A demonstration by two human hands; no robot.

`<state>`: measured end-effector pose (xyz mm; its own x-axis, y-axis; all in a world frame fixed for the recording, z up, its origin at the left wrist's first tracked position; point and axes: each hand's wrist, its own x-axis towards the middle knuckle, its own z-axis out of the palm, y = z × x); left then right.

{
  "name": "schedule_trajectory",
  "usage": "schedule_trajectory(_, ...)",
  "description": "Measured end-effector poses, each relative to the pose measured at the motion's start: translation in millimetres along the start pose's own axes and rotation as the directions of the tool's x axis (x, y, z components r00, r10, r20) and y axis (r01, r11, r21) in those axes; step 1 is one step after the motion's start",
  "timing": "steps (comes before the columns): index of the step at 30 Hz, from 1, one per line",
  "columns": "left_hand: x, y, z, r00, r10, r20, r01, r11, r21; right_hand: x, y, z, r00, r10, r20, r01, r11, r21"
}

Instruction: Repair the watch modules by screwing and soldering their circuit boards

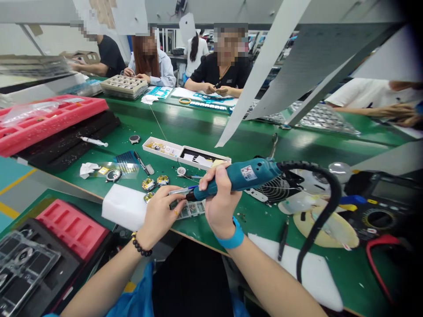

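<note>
Right up close, R hand [221, 198] wrapped firmly round a teal electric screwdriver [241, 177], fingers closed on the grip, blue wristband [231, 238] at the wrist, black cord [333, 193] looping off to the right. L hand [163, 215], beaded bracelet [140, 245] on, fingers curled in right under the metal bit [175, 191]; can't tell if it's pinching something small there, too tight to see. Both hands nearly touching, working over the green counter [205, 132]. White foam block [124, 207] sits just left of L hand, small parts tray [191, 209] just under the bit. Next up, 3 round gold parts [148, 184] lying loose, so that's what's out so far, w/ an open white box [185, 154] behind holding more bits. Further left, black foam [66, 141] and a red tray [42, 123]. Way across the counter, a co-worker's hands [211, 90] busy over blue cards [211, 100].
</note>
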<state>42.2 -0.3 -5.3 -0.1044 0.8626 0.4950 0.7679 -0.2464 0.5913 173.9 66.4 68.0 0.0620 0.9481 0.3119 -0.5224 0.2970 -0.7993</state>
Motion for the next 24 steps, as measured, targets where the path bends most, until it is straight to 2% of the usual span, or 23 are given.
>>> schedule_trajectory(10, -0.1, 1.9, -6.1, 0.998, -0.022, 0.061, 0.022, 1.000, -0.002, 18.3, -25.9, -9.8, 0.998, -0.031, -0.056, 0.035, 0.997, 0.072)
schedule_trajectory(16, -0.4, 0.8, -11.4, 0.996, -0.022, 0.092, 0.026, 0.999, -0.044, 39.1, -47.9, -31.3, 0.993, -0.041, -0.108, 0.050, 0.996, 0.079)
schedule_trajectory(18, -0.9, -1.8, -12.6, 0.996, -0.016, 0.089, 0.020, 0.999, -0.048, 50.2, -53.9, -45.3, 0.985, -0.102, -0.136, 0.109, 0.993, 0.050)
schedule_trajectory(20, -1.7, -4.5, -13.6, 0.997, 0.007, 0.075, -0.005, 1.000, -0.031, 61.3, -55.3, -61.1, 0.958, -0.221, -0.182, 0.217, 0.975, -0.046)
schedule_trajectory(22, -3.3, -6.2, -15.0, 0.997, 0.038, 0.063, -0.038, 0.999, -0.006, 70.1, -51.6, -75.0, 0.919, -0.330, -0.216, 0.301, 0.941, -0.156)
schedule_trajectory(24, -5.9, -6.9, -17.6, 0.996, 0.064, 0.055, -0.065, 0.998, 0.021, 75.5, -44.3, -83.7, 0.904, -0.367, -0.221, 0.323, 0.923, -0.210)
